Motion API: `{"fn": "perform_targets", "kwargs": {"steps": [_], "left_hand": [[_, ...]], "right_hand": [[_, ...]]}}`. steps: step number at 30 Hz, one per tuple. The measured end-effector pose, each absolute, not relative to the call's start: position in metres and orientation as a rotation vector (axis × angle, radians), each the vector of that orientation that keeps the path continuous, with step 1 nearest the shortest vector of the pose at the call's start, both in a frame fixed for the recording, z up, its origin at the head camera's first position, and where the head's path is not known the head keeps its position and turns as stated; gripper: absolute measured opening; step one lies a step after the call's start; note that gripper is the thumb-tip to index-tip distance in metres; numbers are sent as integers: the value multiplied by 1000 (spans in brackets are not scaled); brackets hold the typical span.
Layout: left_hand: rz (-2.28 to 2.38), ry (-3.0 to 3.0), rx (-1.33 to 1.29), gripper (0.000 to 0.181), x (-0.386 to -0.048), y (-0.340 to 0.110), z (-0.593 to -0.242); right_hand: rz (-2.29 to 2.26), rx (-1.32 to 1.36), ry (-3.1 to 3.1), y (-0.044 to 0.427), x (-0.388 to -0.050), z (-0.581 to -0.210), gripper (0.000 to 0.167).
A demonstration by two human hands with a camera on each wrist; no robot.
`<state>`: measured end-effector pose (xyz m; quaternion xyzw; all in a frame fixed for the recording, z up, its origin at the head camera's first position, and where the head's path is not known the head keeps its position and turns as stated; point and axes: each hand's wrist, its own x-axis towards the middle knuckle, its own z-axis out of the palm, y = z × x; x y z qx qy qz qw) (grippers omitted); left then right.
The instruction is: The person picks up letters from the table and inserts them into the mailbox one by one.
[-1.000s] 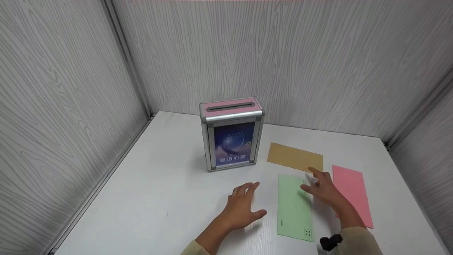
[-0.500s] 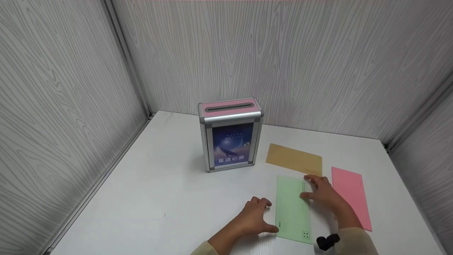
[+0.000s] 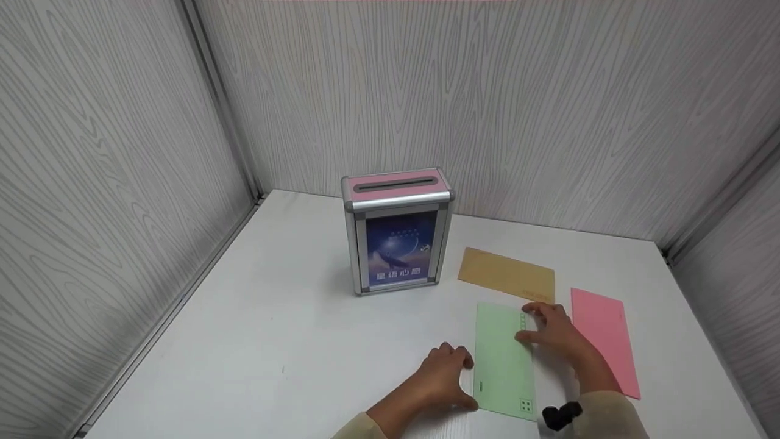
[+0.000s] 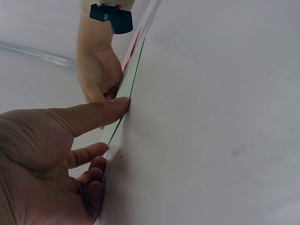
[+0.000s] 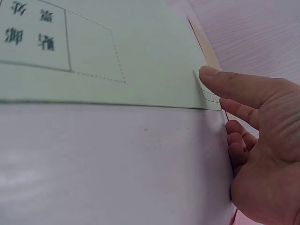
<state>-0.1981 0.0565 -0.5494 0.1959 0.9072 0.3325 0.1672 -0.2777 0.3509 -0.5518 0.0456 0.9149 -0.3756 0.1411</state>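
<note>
A light green envelope (image 3: 504,366) lies flat on the white table, with printed boxes at its right corners. At its left edge is my left hand (image 3: 440,379), the thumb touching near the lower left corner and the fingers bent beside the edge. In the left wrist view that thumb (image 4: 101,115) reaches to the envelope's rim. My right hand (image 3: 557,334) is at the upper right corner. The right wrist view has its thumb (image 5: 234,84) over the paper and the index finger by the corner; whether the thumb presses is unclear. Neither hand visibly pinches the envelope.
A silver-framed box (image 3: 399,238) with a pink slotted top stands upright left of the envelopes. Behind the green envelope lies a brown envelope (image 3: 506,272). A pink envelope (image 3: 606,341) lies to the right, partly under the right forearm. Wood-grain panels (image 3: 457,110) enclose the table.
My left hand has moved right and nearer to the front, reaching the green envelope's left edge. My right hand has come down to the upper right corner. The envelopes look unmoved.
</note>
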Motion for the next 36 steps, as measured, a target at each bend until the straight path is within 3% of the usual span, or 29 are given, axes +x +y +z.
{"fn": "perform_targets", "kwargs": {"steps": [7, 16, 36], "left_hand": [[961, 2561, 564, 64, -196, 56, -549], [927, 2542, 610, 62, -196, 52, -545], [916, 2532, 592, 62, -197, 52, -548]], "right_hand": [[-1176, 156, 2562, 356, -275, -553, 79], [-1339, 186, 2473, 362, -270, -552, 37], [-1690, 273, 2264, 365, -270, -551, 34]]}}
